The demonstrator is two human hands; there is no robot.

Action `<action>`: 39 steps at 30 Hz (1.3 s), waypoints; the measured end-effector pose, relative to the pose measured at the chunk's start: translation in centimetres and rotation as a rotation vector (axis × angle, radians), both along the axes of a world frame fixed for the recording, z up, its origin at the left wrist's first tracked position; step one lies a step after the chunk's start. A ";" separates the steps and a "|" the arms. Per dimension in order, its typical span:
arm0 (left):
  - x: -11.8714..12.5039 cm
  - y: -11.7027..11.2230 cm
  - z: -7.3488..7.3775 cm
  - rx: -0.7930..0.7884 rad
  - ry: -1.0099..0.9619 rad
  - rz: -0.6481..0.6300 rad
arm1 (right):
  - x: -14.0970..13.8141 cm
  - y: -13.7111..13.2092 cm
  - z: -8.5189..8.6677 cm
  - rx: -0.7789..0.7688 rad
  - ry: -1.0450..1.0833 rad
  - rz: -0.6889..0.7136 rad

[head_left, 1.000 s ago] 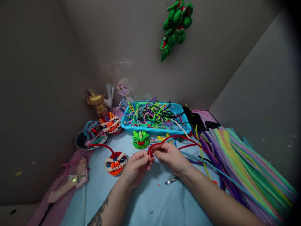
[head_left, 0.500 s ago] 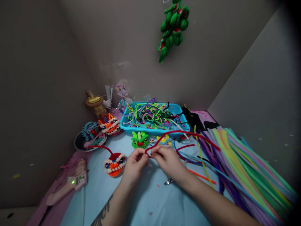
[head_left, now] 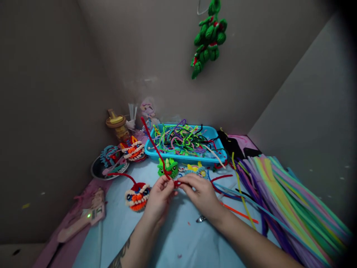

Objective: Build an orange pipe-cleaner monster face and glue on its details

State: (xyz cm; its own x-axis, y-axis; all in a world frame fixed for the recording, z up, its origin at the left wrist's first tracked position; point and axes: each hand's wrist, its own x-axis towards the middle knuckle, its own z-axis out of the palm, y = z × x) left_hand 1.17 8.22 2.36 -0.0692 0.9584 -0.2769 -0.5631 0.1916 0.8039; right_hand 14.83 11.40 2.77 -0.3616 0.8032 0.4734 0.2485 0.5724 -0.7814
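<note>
A red pipe cleaner (head_left: 155,146) is pinched between both hands over the blue cloth. Its long free end rises up and to the left, while a small looped part shows between my fingertips. My left hand (head_left: 161,195) closes thumb and fingers on it from the left. From the right, my right hand (head_left: 200,193) pinches the same looped part. Beside my left wrist lies a lion-dance head (head_left: 137,196) made of pipe cleaners, with a red strand sticking out of it. A green dragon-like head (head_left: 167,168) sits just behind my hands.
Behind stands a blue tray (head_left: 184,159) of tangled pipe cleaner pieces. A thick bundle of pastel pipe cleaners (head_left: 292,201) covers the right side. On the left lie a pink glue gun (head_left: 83,219) and a metal bowl (head_left: 97,172) with finished pieces. Green knitted ornaments (head_left: 209,41) hang above.
The pipe cleaner's long free end has swung from the right side over to the upper left. Both hands stay close together, still pinching it. The view has shifted slightly.
</note>
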 end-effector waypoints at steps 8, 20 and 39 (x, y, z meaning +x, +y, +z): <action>0.1 -0.2 0.0 -0.059 0.030 -0.003 | 0.0 0.1 -0.4 0.022 0.036 -0.010; -0.1 0.1 -0.9 0.047 0.289 -0.032 | 0.1 0.4 0.2 -0.151 -0.092 -0.086; 0.2 0.0 -1.1 0.037 0.309 0.077 | -0.5 -0.2 0.0 -0.121 0.005 -0.021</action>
